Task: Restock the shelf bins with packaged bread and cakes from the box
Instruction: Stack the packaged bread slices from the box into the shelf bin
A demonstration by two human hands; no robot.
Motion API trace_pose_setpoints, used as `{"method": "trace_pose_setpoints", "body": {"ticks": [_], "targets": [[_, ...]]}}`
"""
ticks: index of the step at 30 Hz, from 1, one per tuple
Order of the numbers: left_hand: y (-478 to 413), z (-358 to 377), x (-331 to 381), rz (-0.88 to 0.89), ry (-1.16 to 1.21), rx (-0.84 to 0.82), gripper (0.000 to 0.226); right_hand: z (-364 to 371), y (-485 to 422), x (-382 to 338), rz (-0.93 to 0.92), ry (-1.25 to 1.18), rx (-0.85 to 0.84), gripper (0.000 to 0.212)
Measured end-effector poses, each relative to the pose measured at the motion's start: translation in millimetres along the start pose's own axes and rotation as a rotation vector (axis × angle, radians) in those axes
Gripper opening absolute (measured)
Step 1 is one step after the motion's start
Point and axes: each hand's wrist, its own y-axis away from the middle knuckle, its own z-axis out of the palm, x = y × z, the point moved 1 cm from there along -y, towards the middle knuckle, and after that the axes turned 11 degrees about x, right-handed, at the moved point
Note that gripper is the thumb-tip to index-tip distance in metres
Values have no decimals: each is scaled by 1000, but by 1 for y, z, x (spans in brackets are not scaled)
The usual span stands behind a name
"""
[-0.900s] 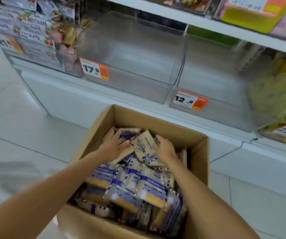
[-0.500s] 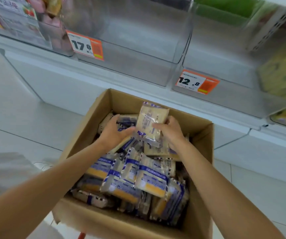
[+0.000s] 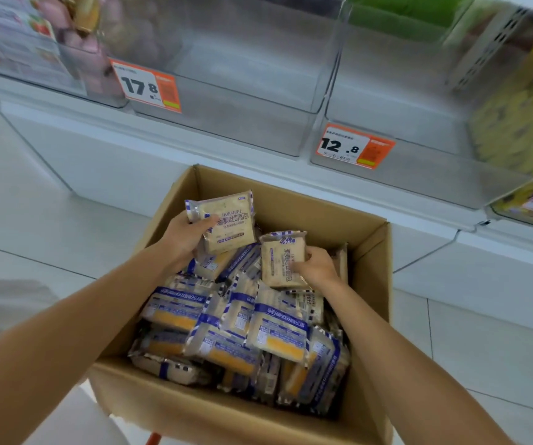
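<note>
Lifting packets out of the box seems to be as far as things have got. The left grip (image 3: 183, 237) has fingers and thumb curled round one flat bread packet (image 3: 230, 220), held up clear of the pile. The right grip (image 3: 316, 268) is closed round a second packet (image 3: 283, 260) just beside it, low against the heap and, as far as I can tell, barely free of it. Below and behind both grips the cardboard box (image 3: 291, 200) is packed nearly to the rim with more blue-and-cream packets (image 3: 226, 332), so very little has come out of it.

Up and ahead of the left grip, the clear bin (image 3: 242, 91) behind the 17.8 price tag (image 3: 145, 86) looks bare through its front wall. The bin ahead of the right grip (image 3: 403, 107), marked 12.8 (image 3: 353, 146), shows nothing in it either. Farther off to the left of the left grip a bin holds pinkish packets (image 3: 75, 43). Well off to the right of the right grip another holds yellow ones (image 3: 522, 117), blurred.

My reckoning is that restocking these two bins is at its very start: two packets in hand, none shelved that I can see, and a whole boxful left to carry across. Which bin these packets belong in I cannot tell, since the tag print is too small to read
</note>
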Motion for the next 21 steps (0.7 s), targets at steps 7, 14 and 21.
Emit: {"method": "trace_pose_setpoints", "body": {"ticks": [7, 14, 21], "targets": [[2, 9, 23, 251, -273, 17, 24, -57, 24, -54, -428, -69, -44, 45], [49, 41, 70, 227, -377, -315, 71, -77, 58, -120, -661, -42, 40, 66], [56, 6, 111, 238, -90, -330, 37, -94, 71, -174, -778, 286, 45, 85]]}}
